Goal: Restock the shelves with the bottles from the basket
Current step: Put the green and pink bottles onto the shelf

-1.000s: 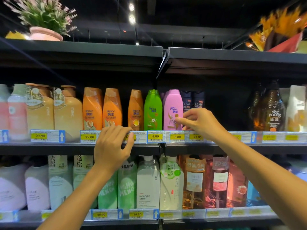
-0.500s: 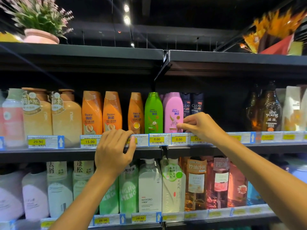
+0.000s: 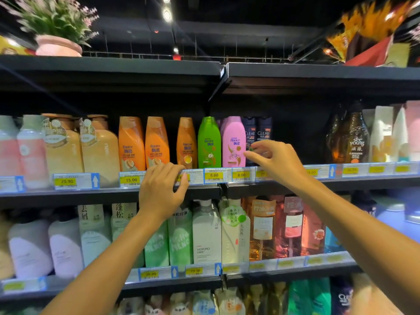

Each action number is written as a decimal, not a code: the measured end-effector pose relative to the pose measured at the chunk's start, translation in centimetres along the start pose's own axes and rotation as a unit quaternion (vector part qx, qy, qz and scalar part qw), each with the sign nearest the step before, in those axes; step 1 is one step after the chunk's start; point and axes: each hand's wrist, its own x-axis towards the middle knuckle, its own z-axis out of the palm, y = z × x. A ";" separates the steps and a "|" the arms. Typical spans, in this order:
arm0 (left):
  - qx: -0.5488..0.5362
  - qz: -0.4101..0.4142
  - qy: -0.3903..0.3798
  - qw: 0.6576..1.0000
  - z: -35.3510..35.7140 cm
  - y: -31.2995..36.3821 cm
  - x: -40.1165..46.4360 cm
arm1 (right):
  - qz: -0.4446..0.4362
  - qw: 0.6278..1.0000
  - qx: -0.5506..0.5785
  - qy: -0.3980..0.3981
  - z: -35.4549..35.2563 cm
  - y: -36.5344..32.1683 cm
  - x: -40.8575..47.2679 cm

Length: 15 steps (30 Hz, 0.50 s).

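Note:
On the middle shelf [image 3: 109, 196] stand three orange Rejoice bottles [image 3: 156, 144], then a green bottle [image 3: 209, 144] and a pink bottle [image 3: 233, 144], with dark Clear bottles [image 3: 263, 130] behind them. My right hand [image 3: 275, 160] hovers just right of the pink bottle. Its thumb and fingers are loosely bent toward the bottle and hold nothing. My left hand [image 3: 162, 189] sits on the price rail [image 3: 213, 176] below the orange bottles, fingers curled over its top and thumb in front. No basket is in view.
A dark gap opens on the middle shelf between the Clear bottles and the brown See Young bottles [image 3: 356, 142]. Pump bottles [image 3: 206, 235] crowd the lower shelf. On top of the unit stand a potted plant [image 3: 56, 44] and an orange bouquet [image 3: 372, 32].
My right hand's fingertips have come off the pink bottle's lower right side and shifted slightly right. My left hand stays on the price rail.

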 end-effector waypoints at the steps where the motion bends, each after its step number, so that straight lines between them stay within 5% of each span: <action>1: -0.008 -0.004 -0.029 1.000 -0.4 0.0 0.2 | -0.016 1.000 0.017 0.012 -0.5 -0.2 -0.7; 5: -0.032 0.008 -0.133 0.991 -3.6 -0.2 1.0 | -0.110 0.993 0.042 -0.002 -2.1 -1.0 -4.3; 15: 0.052 -0.029 -0.160 0.985 -13.3 2.4 -8.0 | -0.189 0.958 0.080 -0.199 4.6 -1.9 -13.5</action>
